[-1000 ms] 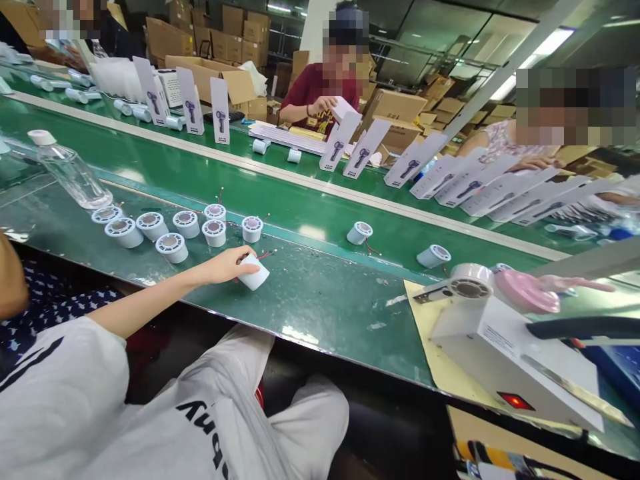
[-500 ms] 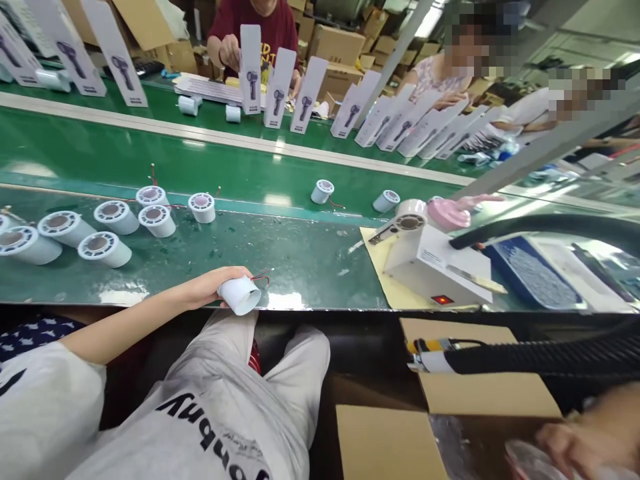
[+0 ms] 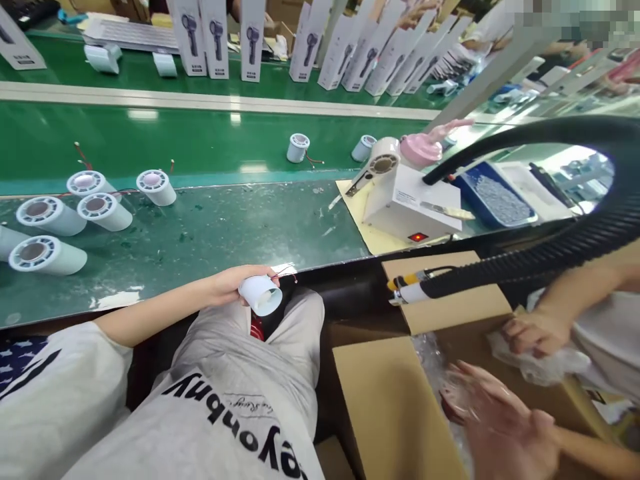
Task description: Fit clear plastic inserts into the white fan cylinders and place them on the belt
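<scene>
One white cylinder (image 3: 261, 294) sits in the left hand (image 3: 229, 285), grip closed round it just off the desk (image 3: 210, 233) edge over the lap — its thin red wires (image 3: 286, 272) could snag there. The right hand (image 3: 505, 427), fingers spread, reaches into a cardboard box (image 3: 395, 400).

Black lettering across the front of the grey-white cotton shirt (image 3: 235, 427) worn by the person, seen upside down from above: a partial word reading roughly "yonbuy", with a smaller line of script beneath it too fine to read. The tall white cardboard product boxes (image 3: 216, 37) standing along the far green counter (image 3: 150, 70) carry a printed picture of a handheld device; their small print is illegible. The label on the white benchtop unit (image 3: 415, 203) cannot be read
</scene>
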`<state>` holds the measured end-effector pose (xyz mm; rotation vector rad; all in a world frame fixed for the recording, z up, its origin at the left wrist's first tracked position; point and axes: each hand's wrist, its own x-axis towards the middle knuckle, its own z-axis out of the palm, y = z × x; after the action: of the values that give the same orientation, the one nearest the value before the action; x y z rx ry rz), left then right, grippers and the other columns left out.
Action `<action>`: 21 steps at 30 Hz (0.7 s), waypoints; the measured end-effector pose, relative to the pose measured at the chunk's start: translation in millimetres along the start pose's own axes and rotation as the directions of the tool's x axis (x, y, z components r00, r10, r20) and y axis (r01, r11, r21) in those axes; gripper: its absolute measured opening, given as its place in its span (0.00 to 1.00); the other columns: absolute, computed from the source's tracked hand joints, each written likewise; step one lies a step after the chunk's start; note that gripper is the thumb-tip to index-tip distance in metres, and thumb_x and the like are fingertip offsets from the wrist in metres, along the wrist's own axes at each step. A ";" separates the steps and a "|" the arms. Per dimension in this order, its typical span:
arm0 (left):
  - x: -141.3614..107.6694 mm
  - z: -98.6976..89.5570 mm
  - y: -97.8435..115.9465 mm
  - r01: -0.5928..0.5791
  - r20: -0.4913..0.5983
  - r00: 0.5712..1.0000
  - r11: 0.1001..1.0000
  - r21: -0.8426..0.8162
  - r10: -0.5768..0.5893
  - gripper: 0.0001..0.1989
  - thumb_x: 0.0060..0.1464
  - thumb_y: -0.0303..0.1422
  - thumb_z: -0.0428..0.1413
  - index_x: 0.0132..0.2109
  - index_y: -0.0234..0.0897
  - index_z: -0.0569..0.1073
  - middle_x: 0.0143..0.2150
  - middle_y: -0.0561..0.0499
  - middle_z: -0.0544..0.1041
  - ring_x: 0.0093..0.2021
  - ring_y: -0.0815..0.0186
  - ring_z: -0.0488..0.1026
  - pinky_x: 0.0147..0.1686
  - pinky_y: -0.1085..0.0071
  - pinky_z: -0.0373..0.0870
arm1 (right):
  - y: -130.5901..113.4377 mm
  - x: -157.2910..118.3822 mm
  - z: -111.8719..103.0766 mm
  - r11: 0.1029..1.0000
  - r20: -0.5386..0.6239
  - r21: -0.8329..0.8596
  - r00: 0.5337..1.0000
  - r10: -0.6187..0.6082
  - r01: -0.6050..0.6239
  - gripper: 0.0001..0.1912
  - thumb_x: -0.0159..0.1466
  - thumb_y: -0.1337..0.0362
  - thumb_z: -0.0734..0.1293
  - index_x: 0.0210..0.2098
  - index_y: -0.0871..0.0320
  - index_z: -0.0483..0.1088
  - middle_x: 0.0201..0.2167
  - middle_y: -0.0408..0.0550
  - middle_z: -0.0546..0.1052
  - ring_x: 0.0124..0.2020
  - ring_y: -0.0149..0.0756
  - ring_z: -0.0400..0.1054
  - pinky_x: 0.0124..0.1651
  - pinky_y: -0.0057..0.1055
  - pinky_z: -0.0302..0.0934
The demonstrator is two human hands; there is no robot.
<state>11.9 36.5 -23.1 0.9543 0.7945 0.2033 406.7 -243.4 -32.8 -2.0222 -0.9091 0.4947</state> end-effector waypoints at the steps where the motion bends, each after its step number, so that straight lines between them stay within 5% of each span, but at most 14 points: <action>1: 3.7 4.3 -1.6 0.011 0.025 1.000 0.999 0.031 -0.012 0.24 0.46 0.52 0.62 0.39 0.35 0.73 0.29 0.51 0.72 0.21 0.72 0.64 0.12 0.78 0.54 | -14.4 -3.8 22.0 0.980 0.010 0.189 0.998 -0.062 0.059 0.42 0.64 0.29 0.49 0.37 0.48 0.84 0.40 0.64 0.80 0.43 0.65 0.80 0.43 0.63 0.75; 3: 9.9 11.6 -4.5 0.022 0.075 0.997 0.994 0.104 -0.030 0.24 0.47 0.53 0.60 0.39 0.35 0.74 0.28 0.52 0.72 0.19 0.71 0.63 0.12 0.77 0.52 | -48.0 -11.8 71.7 0.940 0.207 0.235 0.932 -0.296 0.246 0.34 0.66 0.32 0.58 0.44 0.48 0.84 0.44 0.58 0.81 0.40 0.55 0.81 0.43 0.54 0.78; 5: 13.5 16.8 -6.6 0.011 0.114 0.993 0.981 0.191 -0.034 0.22 0.48 0.51 0.59 0.37 0.35 0.75 0.26 0.52 0.71 0.18 0.71 0.61 0.12 0.75 0.51 | -81.4 -18.1 119.4 0.862 0.407 0.140 0.765 -0.499 0.488 0.30 0.69 0.37 0.63 0.56 0.50 0.81 0.51 0.58 0.79 0.46 0.52 0.79 0.49 0.48 0.77; 8: 12.1 21.1 -8.6 -0.054 0.138 0.990 0.945 0.323 0.009 0.15 0.49 0.44 0.61 0.34 0.36 0.79 0.27 0.52 0.73 0.23 0.69 0.64 0.18 0.75 0.58 | -116.7 -21.2 169.8 0.692 0.459 -0.103 0.652 -0.604 0.714 0.23 0.72 0.49 0.67 0.62 0.48 0.76 0.57 0.59 0.76 0.55 0.54 0.75 0.53 0.48 0.75; 11: 4.4 21.6 -11.2 -0.171 0.115 0.984 0.878 0.447 0.133 0.07 0.48 0.36 0.64 0.35 0.38 0.82 0.36 0.49 0.79 0.38 0.63 0.72 0.37 0.71 0.69 | -128.4 -18.4 191.6 0.657 0.502 -0.207 0.655 -0.565 0.725 0.14 0.69 0.59 0.71 0.54 0.47 0.79 0.59 0.58 0.74 0.54 0.54 0.73 0.47 0.47 0.76; 14: -2.3 19.6 -15.9 -0.348 0.133 0.930 0.705 0.618 0.343 0.07 0.54 0.36 0.63 0.40 0.40 0.83 0.42 0.47 0.80 0.45 0.58 0.74 0.51 0.65 0.69 | -126.4 -16.6 196.8 0.765 0.572 -0.077 0.657 -0.491 0.639 0.03 0.65 0.61 0.75 0.39 0.52 0.79 0.57 0.55 0.73 0.53 0.51 0.74 0.42 0.41 0.76; 18: -1.4 15.5 -24.2 -0.450 0.154 0.866 0.607 0.655 0.475 0.23 0.48 0.44 0.71 0.51 0.43 0.82 0.47 0.46 0.79 0.47 0.56 0.74 0.54 0.61 0.70 | -123.2 -21.1 195.8 0.883 0.503 0.189 0.730 -0.462 0.429 0.12 0.70 0.57 0.69 0.31 0.54 0.76 0.49 0.54 0.73 0.49 0.46 0.75 0.49 0.43 0.74; 21: 3.1 12.3 -30.0 -0.519 0.227 0.833 0.569 0.638 0.504 0.30 0.43 0.49 0.74 0.53 0.43 0.83 0.48 0.44 0.76 0.49 0.55 0.74 0.55 0.59 0.71 | -125.3 -26.6 192.4 0.909 0.444 0.296 0.801 -0.402 0.293 0.15 0.69 0.56 0.69 0.28 0.55 0.75 0.46 0.53 0.73 0.44 0.43 0.76 0.44 0.40 0.74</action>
<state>17.2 12.5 -44.4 1.9035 0.5413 0.4252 216.4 -112.3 -38.3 -1.4962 -1.4436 0.8848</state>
